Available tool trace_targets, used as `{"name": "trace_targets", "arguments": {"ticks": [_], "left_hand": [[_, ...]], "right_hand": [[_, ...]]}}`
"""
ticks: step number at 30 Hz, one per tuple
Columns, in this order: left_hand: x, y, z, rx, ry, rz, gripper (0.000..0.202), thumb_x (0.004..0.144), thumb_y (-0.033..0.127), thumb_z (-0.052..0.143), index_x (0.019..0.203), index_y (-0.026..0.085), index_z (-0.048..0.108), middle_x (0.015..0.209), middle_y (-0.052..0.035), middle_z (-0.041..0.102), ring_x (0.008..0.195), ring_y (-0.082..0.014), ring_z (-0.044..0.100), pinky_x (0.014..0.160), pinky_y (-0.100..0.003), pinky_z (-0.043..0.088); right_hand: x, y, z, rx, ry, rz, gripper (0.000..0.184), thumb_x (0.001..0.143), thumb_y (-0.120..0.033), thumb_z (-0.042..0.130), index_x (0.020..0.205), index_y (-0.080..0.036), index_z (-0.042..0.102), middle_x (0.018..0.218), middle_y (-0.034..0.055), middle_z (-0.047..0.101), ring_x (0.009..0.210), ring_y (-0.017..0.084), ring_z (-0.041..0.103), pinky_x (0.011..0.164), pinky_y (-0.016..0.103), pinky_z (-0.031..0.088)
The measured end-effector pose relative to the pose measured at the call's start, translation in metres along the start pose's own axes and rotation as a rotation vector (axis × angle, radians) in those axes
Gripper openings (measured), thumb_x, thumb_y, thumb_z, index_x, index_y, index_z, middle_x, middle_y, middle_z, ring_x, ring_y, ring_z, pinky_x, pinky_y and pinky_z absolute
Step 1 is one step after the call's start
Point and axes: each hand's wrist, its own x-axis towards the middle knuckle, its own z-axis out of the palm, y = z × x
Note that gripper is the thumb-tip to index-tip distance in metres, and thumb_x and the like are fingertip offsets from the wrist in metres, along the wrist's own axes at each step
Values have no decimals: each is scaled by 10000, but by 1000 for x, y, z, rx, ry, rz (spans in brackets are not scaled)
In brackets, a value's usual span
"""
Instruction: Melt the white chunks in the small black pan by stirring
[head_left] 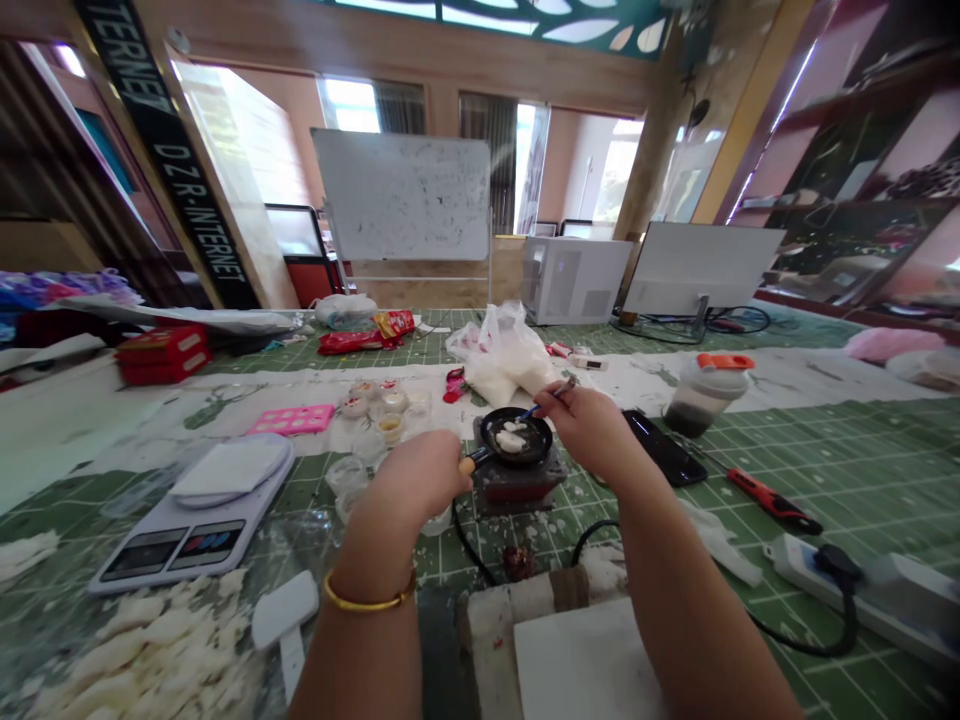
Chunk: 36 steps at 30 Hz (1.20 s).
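Observation:
My left hand (427, 472) is closed around the wooden-ended handle (469, 464) of a small black frying pan (541, 446). The pan rests on a small dark hot plate (519, 492). White lumps (511, 441) lie in the pan. Above its right edge, my right hand (576, 415) pinches a thin tool with a blue shaft (529, 411); its tip reaches into the pan near the lumps, and its exact kind is hard to make out. Just behind the pan stands a clear plastic bag of white material (504, 360).
Left lie a kitchen scale (225, 500), a pink mould (292, 419), small clear cups (390, 430), white chunks (142, 650) and a white spatula (286, 610). Right are a phone (664, 448), a shaker bottle (701, 395), a red-black screwdriver (776, 500) and a power strip (862, 590) with cables.

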Motion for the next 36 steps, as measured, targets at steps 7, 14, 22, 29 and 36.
{"name": "trace_targets", "arguments": {"ticks": [7, 14, 22, 29, 36], "left_hand": [[-1, 0, 0, -16, -5, -12, 255, 701, 360, 442, 705, 176, 619, 617, -61, 597, 550, -180, 519, 450, -269, 259], [-2, 4, -2, 2, -23, -24, 226, 685, 331, 481, 741, 171, 631, 661, -70, 623, 587, -187, 548, 466, -263, 282], [-3, 7, -3, 27, -25, -22, 250, 705, 340, 460, 745, 169, 638, 676, -82, 635, 585, -196, 555, 468, -270, 291], [-2, 8, -3, 43, -24, -18, 237, 694, 335, 461, 731, 170, 628, 664, -73, 627, 571, -182, 547, 454, -264, 270], [-4, 8, -4, 31, -22, -11, 227, 698, 330, 472, 725, 168, 628, 659, -71, 631, 581, -175, 549, 468, -258, 281]], "right_hand": [[3, 0, 5, -71, -62, -50, 299, 868, -308, 389, 773, -178, 641, 810, 72, 679, 782, 180, 597, 665, 251, 356], [-5, -3, -2, -124, -79, -111, 296, 864, -268, 387, 746, -168, 639, 797, 80, 678, 791, 187, 593, 693, 263, 359], [-4, -4, -1, -174, -65, -97, 290, 872, -271, 380, 809, -156, 639, 811, 91, 677, 800, 187, 593, 698, 262, 357], [-6, -2, -5, -122, -88, -142, 304, 872, -286, 381, 786, -165, 645, 807, 78, 676, 788, 175, 593, 707, 254, 365], [-8, -4, -7, -132, -96, -144, 313, 874, -292, 377, 765, -167, 641, 783, 80, 676, 777, 180, 595, 724, 268, 367]]}}
